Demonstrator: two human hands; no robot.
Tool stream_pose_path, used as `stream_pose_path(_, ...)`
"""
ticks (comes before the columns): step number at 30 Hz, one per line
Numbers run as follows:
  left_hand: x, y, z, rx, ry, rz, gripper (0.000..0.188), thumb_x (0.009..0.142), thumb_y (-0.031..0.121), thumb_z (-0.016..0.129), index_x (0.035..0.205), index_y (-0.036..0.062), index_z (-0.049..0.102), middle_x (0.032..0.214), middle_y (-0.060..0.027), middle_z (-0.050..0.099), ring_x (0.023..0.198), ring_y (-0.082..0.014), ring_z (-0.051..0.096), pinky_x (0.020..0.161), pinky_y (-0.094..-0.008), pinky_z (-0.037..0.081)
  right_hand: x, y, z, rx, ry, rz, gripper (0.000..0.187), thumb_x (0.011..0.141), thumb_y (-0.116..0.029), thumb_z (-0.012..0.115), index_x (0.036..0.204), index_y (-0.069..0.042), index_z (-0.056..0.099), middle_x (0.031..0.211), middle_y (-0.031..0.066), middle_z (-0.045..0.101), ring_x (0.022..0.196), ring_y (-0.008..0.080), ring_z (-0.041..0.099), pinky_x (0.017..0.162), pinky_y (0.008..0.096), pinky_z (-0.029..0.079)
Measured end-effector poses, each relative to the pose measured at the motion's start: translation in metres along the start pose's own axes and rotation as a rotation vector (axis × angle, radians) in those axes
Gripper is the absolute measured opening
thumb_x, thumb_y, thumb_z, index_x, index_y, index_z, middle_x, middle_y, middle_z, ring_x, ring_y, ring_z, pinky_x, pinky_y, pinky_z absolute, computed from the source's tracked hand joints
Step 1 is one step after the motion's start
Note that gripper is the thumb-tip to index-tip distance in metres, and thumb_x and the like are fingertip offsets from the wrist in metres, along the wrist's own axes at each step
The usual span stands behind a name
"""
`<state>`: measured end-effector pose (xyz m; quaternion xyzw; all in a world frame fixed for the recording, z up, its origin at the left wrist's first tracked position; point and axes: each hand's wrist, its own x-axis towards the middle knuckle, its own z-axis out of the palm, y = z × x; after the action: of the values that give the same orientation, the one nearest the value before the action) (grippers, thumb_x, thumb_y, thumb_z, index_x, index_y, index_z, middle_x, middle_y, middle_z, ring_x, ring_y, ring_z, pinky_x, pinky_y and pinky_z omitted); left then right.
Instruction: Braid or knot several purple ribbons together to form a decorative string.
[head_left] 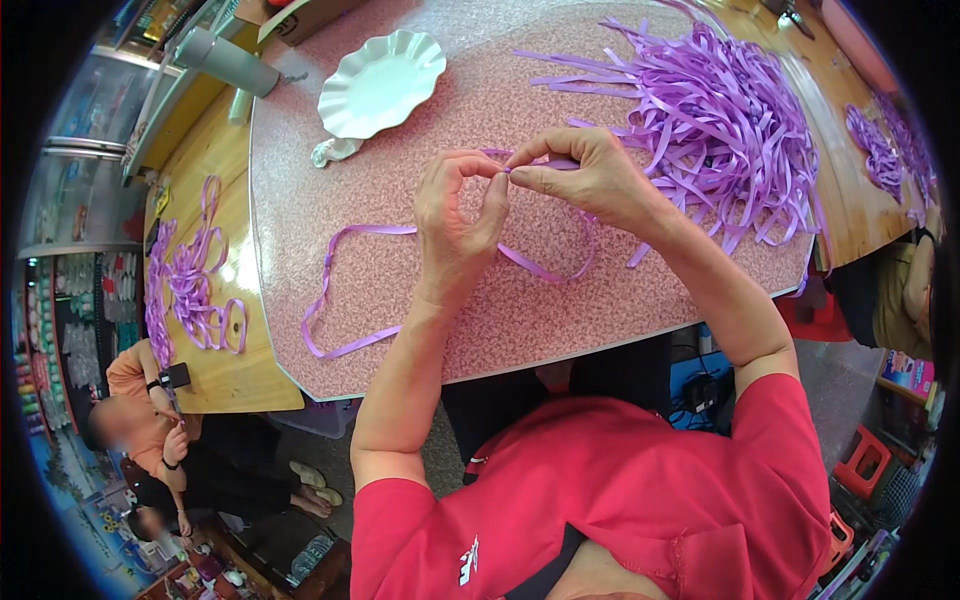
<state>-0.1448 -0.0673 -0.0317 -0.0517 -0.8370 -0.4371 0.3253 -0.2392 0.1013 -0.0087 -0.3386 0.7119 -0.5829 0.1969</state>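
My left hand [463, 208] and my right hand [588, 178] meet fingertip to fingertip over the pink speckled table mat [440, 350]. Both pinch one purple ribbon [545, 272] between thumb and fingers. From the pinch, part of it curves below my right hand, and a long loop runs out to the left past my left wrist and lies on the mat. The exact spot being pinched is mostly covered by my fingertips. To the right of my right hand lies a big tangled heap of purple ribbons [720, 130].
A white scalloped dish [383, 85] and a small white crumpled piece [336, 151] lie at the back left. Beyond stands a grey tumbler [228, 62]. More purple ribbons [200, 275] rest on the wooden table at left, where a person in orange [140, 400] sits. Another person [905, 285] is at right.
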Motion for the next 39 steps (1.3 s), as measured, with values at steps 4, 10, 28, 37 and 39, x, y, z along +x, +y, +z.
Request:
stream_pose_path(4,0.001,0.002,0.0,-0.021,0.001,-0.004,0.013,0.081,0.001,0.07,0.09,0.0035,0.06,0.092,-0.0103,0.063,0.089,-0.0251,0.063,0.08,-0.0369,0.049,0.001,0.003,0.001,0.034,0.006,0.008,0.019,0.089,-0.015,0.074,0.103,-0.002,0.074,0.078,-0.0067,0.06,0.069,0.0001,0.049,0.058,0.0179,0.038)
stream_pose_path(10,-0.002,-0.003,-0.002,-0.082,0.037,-0.061,0.016,0.08,0.001,0.068,0.092,0.0039,0.059,0.093,-0.0107,0.062,0.09,-0.0255,0.062,0.083,-0.0374,0.048,0.001,-0.002,-0.001,0.061,0.004,0.076,0.022,0.089,-0.017,0.075,0.103,0.0,0.073,0.08,-0.0043,0.063,0.071,0.0011,0.051,0.06,0.0184,0.041)
stream_pose_path(28,0.001,0.001,0.0,0.291,0.017,0.182,0.016,0.075,0.004,0.069,0.087,0.009,0.059,0.09,-0.0061,0.062,0.089,-0.0244,0.059,0.083,-0.0382,0.039,0.0,0.006,0.007,0.06,0.006,-0.004,0.019,0.089,-0.019,0.075,0.097,-0.001,0.074,0.075,-0.0065,0.059,0.068,0.0009,0.048,0.058,0.0187,0.038)
stream_pose_path(37,0.001,-0.008,-0.004,0.015,-0.023,-0.045,0.015,0.078,0.005,0.068,0.092,0.0069,0.063,0.096,-0.0061,0.065,0.096,-0.0241,0.06,0.091,-0.0396,0.04,0.0,-0.003,0.003,0.067,-0.027,0.107,0.02,0.09,-0.02,0.074,0.095,-0.001,0.074,0.072,-0.008,0.056,0.066,0.0006,0.044,0.056,0.0203,0.035)
stream_pose_path(39,0.005,-0.002,-0.003,0.056,-0.015,0.018,0.019,0.079,0.005,0.068,0.097,0.0075,0.065,0.098,-0.0064,0.065,0.097,-0.0241,0.061,0.091,-0.039,0.04,-0.001,-0.003,0.002,0.088,-0.022,0.118,0.02,0.09,-0.021,0.074,0.095,-0.001,0.074,0.073,-0.0075,0.057,0.067,0.0009,0.045,0.057,0.0204,0.035)
